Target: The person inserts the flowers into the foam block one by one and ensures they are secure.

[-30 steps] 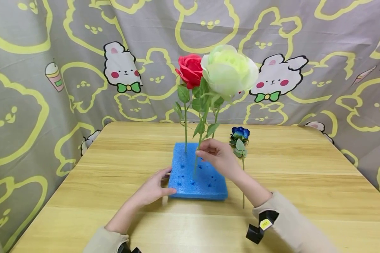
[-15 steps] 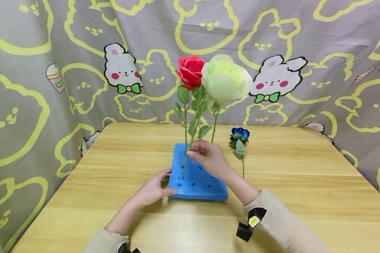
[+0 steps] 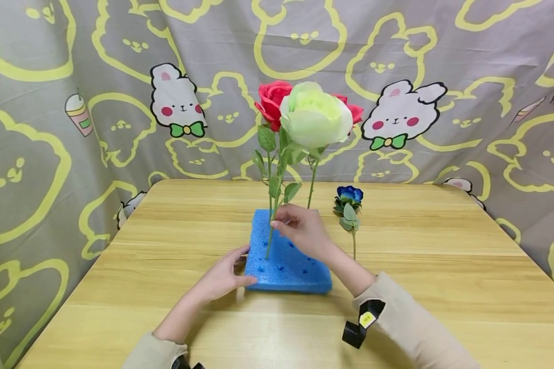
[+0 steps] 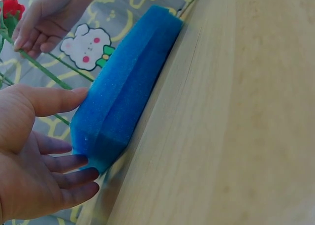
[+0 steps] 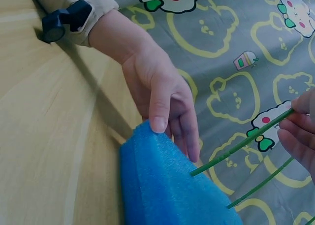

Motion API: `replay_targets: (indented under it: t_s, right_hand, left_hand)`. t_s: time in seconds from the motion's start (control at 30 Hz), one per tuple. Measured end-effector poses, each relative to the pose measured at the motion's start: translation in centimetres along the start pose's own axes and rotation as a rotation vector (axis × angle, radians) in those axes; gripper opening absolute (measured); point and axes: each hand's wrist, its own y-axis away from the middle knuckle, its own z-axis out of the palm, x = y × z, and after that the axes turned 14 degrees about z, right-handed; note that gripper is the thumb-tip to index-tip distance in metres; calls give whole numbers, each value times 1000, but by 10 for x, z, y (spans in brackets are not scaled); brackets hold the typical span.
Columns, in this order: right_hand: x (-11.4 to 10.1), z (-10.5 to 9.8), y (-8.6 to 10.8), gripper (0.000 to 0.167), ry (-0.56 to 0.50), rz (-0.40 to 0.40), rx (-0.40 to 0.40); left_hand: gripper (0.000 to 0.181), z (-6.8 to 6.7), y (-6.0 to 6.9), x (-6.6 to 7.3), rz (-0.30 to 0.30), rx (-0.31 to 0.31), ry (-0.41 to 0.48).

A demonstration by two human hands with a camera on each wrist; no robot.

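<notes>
My right hand [image 3: 302, 230] pinches the green stem [image 5: 236, 148] of a large pale green-white artificial flower [image 3: 316, 115] between thumb and fingers. The stem's lower end meets the top of a blue foam block [image 3: 288, 279], left of its middle. My left hand [image 3: 222, 272] braces the block's left side, its thumb on the front corner and its loosely extended fingers along the side, as the left wrist view shows. Behind the pale flower, a red rose [image 3: 271, 100] stands upright at the foam's back left. Another red rose [image 3: 353, 108] is partly hidden at the right.
A blue artificial flower [image 3: 349, 195] lies on the wooden table [image 3: 443, 246] right of the foam, its stem partly behind my right forearm. Several small holes dot the foam's top. A patterned curtain [image 3: 231, 46] hangs behind the table.
My right hand has moved left and slightly down with the pale flower, whose bloom has also shifted left, uncovering the right red rose. The left hand and foam have stayed in place.
</notes>
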Motion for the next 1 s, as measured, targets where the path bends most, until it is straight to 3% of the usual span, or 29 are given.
replay_targets:
  t_s: [0.5,1.0]
  right_hand:
    - [8,11,0,4,159,-45,-54]
    - [10,14,0,5,194,-43,-70]
  left_hand:
    - [79,-1,0,0,-5,6,-21]
    - [79,0,0,0,-24,8,-12]
